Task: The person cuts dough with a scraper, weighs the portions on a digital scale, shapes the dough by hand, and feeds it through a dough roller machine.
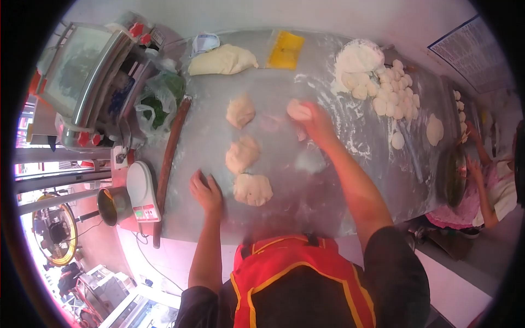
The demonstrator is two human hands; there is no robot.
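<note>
My right hand (317,124) is at the middle of the grey table, its fingers closed on a small pale lump of dough (298,110); the hand is slightly blurred. A small scrap lies just below these fingers. To the left, my left hand (206,191) rests on the tabletop with its fingers apart, holding nothing. Beside it sits a rough dough piece (252,189), not touched by the hand. Two more dough pieces, a middle one (243,154) and an upper one (241,111), form a column above it.
A long rolling pin (172,158) and a kitchen scale (142,191) line the left edge. A large dough mass (223,60) and a yellow packet (285,50) lie at the back. Floured dough balls (394,93) cluster at right, where another person's hands (474,164) work.
</note>
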